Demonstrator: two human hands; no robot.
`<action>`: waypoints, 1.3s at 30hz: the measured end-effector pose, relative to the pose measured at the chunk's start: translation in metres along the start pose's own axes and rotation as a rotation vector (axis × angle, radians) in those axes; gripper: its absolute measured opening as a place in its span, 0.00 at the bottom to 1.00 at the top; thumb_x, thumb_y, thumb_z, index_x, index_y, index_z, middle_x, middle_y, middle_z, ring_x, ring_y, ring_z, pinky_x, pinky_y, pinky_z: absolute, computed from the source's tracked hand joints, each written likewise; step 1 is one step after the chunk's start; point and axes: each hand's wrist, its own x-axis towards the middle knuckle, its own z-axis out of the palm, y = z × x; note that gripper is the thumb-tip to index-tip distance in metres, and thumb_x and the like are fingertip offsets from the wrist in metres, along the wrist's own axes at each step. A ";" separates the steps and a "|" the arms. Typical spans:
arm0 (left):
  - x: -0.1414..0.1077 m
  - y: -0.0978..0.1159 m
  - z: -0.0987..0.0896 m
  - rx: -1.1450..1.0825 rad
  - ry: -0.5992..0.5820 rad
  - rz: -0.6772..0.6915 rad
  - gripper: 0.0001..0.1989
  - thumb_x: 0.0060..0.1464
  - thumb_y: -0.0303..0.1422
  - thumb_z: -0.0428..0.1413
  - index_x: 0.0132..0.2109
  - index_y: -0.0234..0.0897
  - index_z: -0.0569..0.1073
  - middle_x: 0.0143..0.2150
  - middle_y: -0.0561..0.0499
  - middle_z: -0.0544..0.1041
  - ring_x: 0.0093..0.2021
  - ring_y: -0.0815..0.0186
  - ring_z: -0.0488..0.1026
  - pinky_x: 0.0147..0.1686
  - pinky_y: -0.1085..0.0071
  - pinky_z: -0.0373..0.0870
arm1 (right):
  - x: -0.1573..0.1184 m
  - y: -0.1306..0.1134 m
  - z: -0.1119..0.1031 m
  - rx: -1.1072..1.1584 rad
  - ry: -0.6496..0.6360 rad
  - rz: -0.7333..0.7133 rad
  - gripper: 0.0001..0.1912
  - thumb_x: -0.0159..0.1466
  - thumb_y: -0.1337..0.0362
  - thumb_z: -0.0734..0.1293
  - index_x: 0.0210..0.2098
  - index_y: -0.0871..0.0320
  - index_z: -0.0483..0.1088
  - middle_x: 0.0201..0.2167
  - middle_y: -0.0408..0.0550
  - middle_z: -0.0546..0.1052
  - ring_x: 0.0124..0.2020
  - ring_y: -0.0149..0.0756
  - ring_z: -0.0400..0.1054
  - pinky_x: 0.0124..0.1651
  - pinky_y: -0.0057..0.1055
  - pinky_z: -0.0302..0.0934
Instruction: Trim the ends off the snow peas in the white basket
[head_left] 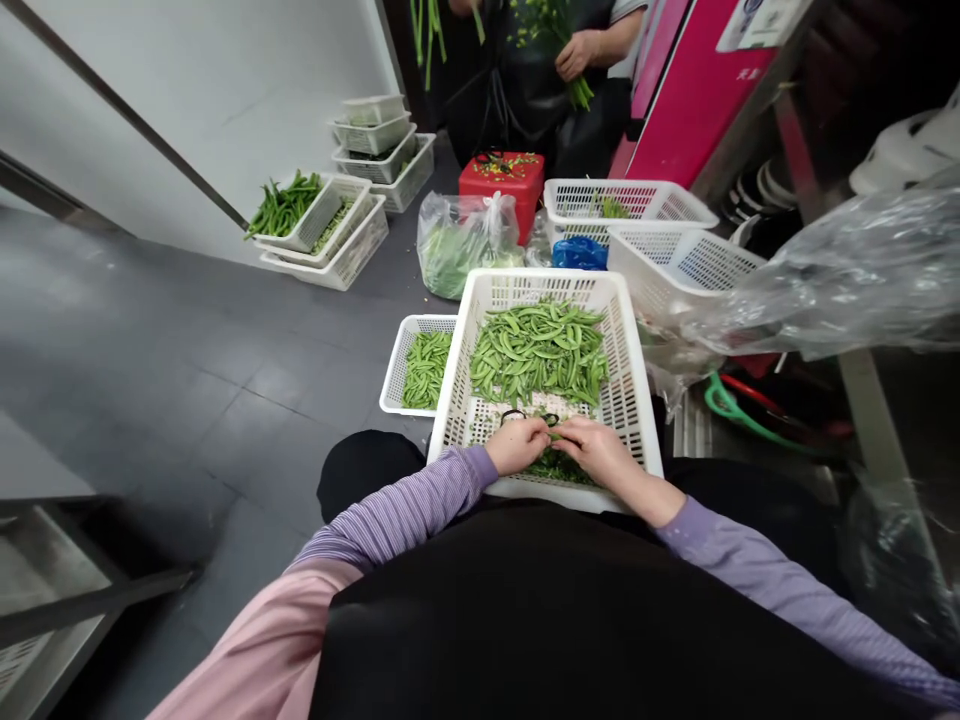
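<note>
Over the basket [641, 400], left hand [518, 446] and right hand [596, 450] pinch a pod [555, 436] I judge light, crisp, best held at its ends.

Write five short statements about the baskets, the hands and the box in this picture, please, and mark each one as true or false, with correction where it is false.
1. The left hand and right hand are close together over the large white basket. True.
2. The small white basket stands to the right of the large one. False: the small white basket is on its left.
3. Green pods lie heaped toward the far end of the large basket. True.
4. The box in front of the co-worker is blue. False: it is a red box.
5. The co-worker's hand holds green stems. True.
</note>
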 end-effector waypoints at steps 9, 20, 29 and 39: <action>0.001 0.005 -0.003 -0.318 -0.199 -0.102 0.10 0.50 0.31 0.43 0.29 0.34 0.67 0.17 0.58 0.62 0.15 0.76 0.58 0.17 0.79 0.55 | -0.004 0.001 -0.001 -0.024 -0.009 -0.046 0.09 0.58 0.64 0.62 0.35 0.55 0.73 0.30 0.48 0.74 0.32 0.34 0.67 0.36 0.30 0.62; 0.004 -0.030 -0.002 0.521 -0.190 -0.284 0.11 0.47 0.33 0.48 0.36 0.36 0.72 0.35 0.47 0.73 0.39 0.63 0.70 0.40 0.69 0.65 | -0.001 -0.007 -0.009 0.827 0.264 0.557 0.13 0.49 0.57 0.69 0.30 0.60 0.71 0.27 0.45 0.74 0.22 0.29 0.66 0.28 0.31 0.64; 0.006 -0.013 -0.012 0.210 -0.142 0.240 0.16 0.54 0.34 0.44 0.49 0.38 0.66 0.44 0.47 0.70 0.42 0.66 0.69 0.42 0.72 0.63 | -0.003 -0.004 -0.003 0.824 0.127 0.569 0.16 0.49 0.55 0.68 0.31 0.59 0.65 0.20 0.41 0.70 0.24 0.32 0.69 0.31 0.32 0.64; 0.015 -0.030 -0.004 0.367 -0.266 0.178 0.08 0.51 0.29 0.48 0.32 0.33 0.71 0.28 0.44 0.73 0.31 0.62 0.70 0.35 0.70 0.64 | 0.010 -0.008 0.002 -0.248 -0.286 0.091 0.21 0.57 0.63 0.62 0.51 0.57 0.62 0.34 0.52 0.74 0.38 0.40 0.68 0.43 0.37 0.59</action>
